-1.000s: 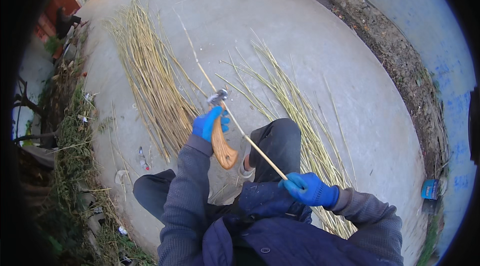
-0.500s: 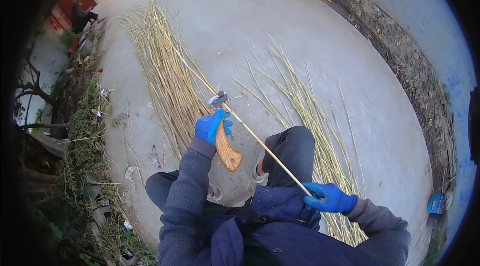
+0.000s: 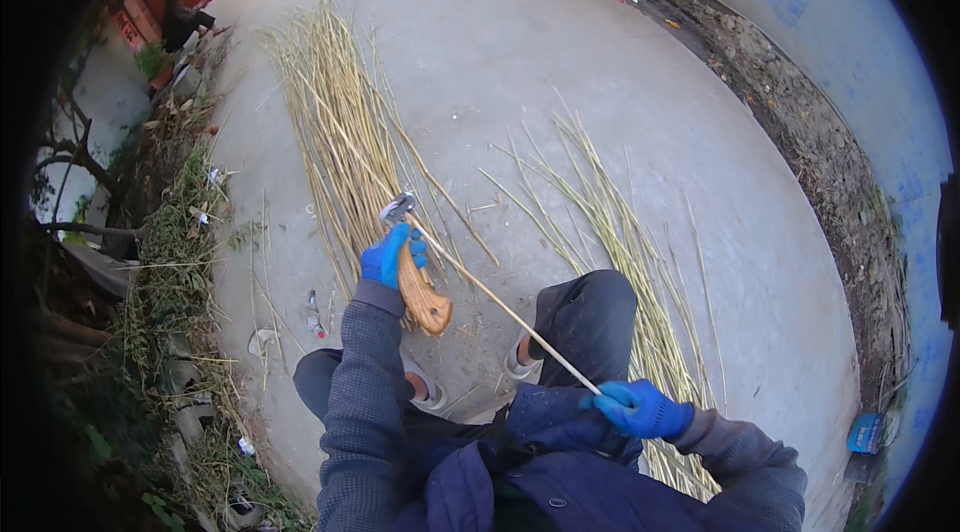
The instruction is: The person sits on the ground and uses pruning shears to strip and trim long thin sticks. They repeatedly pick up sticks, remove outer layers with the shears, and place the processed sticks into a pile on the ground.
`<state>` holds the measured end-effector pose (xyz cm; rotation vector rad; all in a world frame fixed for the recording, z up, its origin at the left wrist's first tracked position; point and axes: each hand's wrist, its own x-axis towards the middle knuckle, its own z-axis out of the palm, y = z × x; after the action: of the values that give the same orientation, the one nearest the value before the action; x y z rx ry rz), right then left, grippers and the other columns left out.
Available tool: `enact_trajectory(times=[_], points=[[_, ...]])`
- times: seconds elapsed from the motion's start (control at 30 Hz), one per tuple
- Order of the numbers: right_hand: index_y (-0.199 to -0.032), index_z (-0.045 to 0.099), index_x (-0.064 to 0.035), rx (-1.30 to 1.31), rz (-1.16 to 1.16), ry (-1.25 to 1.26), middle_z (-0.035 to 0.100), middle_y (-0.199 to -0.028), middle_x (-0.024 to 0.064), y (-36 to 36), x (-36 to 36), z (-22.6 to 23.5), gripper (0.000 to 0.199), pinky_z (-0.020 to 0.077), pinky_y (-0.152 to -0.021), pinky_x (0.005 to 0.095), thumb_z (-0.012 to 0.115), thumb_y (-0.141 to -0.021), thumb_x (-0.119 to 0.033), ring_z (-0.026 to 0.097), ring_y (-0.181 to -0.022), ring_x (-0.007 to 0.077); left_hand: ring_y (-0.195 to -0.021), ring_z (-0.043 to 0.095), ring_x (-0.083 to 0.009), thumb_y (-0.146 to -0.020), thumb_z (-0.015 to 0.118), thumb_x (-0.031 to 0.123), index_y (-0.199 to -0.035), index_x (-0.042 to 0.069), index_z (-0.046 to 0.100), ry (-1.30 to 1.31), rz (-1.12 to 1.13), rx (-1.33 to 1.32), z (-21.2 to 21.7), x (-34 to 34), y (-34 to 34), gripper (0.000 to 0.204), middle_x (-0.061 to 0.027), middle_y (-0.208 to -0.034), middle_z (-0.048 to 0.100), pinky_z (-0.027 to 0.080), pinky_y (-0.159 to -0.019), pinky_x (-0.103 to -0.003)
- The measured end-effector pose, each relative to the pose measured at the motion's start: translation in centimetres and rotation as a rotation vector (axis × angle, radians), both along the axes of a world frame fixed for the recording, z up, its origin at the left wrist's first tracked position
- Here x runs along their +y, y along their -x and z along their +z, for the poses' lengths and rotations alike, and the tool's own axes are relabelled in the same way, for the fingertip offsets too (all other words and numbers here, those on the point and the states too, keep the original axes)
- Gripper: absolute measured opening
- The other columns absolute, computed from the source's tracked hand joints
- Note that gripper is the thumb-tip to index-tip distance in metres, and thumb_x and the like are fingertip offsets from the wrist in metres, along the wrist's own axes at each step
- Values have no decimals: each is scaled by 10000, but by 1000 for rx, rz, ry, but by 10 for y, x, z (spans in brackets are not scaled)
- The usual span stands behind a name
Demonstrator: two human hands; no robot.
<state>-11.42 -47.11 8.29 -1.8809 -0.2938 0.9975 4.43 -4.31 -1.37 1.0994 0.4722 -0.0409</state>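
My left hand [image 3: 385, 257], in a blue glove, is closed round a wooden-handled tool [image 3: 427, 304] with a curved brown grip and a small grey metal head. The head's exact kind is hard to make out. A long thin peeled stalk [image 3: 505, 307] runs slantwise from that metal head, over my raised knee, to my right hand [image 3: 642, 409]. That hand, gloved in blue too, grips the stalk's near end by my hip. Beyond the tool lies a thick bundle of yellow-brown stalks [image 3: 335, 122], and a looser bundle of greener stalks [image 3: 625, 257] lies at the right.
Grey concrete ground [image 3: 500, 52] stretches ahead. Weeds and dry litter [image 3: 180, 282] line the left edge. A pale wall [image 3: 820, 22] with a dirt strip curves along the right, near a blue container [image 3: 866, 433]. Another person [image 3: 182, 24] sits far off at the left.
Both hands have shifted a little left, with the tool and stalk still held. The tool's head now overlaps the left bundle's near part. The whole view has turned slightly.
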Motion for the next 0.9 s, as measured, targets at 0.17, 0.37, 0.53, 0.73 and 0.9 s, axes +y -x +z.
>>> enact_trajectory(times=[0.17, 0.37, 0.53, 0.73, 0.9], points=[[-1290, 584, -77, 378, -9, 91, 674, -794, 27, 34, -48, 16, 357, 531, -641, 248, 521, -1002, -277, 644, -700, 90, -711, 653, -199, -889, 692, 284, -1131, -17, 627, -29, 125, -1, -4, 40, 2, 391, -129, -905, 671, 567, -610, -309], [-1274, 564, -51, -13, -81, -77, 661, -785, 48, -38, 30, 8, 381, 527, -605, 273, 545, -986, -300, 610, -632, 88, -707, 658, -203, -898, 686, 259, -1142, -31, 611, 29, -29, 44, 18, -58, 37, 387, -137, -918, 676, 572, -589, -309], [-1055, 611, -69, -247, -35, 66, 649, -706, 71, -97, 100, -13, 232, 511, -565, 326, 532, -970, -271, 636, -576, 197, -727, 638, -174, -902, 680, 297, -1177, -13, 601, 37, -160, 64, 21, -107, 60, 422, -89, -953, 665, 550, -609, -288], [-970, 641, -82, -794, 211, 115, 585, -646, 129, -19, 22, -9, 140, 470, -529, 389, 637, -881, -191, 609, -560, 290, -912, 637, -230, -872, 698, 341, -1265, 7, 566, -28, 222, -19, -16, 57, 21, 533, -134, -1125, 645, 539, -749, -336], [-932, 635, -83, -1084, 321, 358, 538, -607, 24, 31, -119, 9, 135, 433, -557, 330, 683, -811, -119, 532, -508, 206, -980, 614, -228, -874, 674, 332, -1289, 75, 566, -229, 400, -30, -19, 218, 19, 499, -113, -1142, 637, 505, -849, -358]])
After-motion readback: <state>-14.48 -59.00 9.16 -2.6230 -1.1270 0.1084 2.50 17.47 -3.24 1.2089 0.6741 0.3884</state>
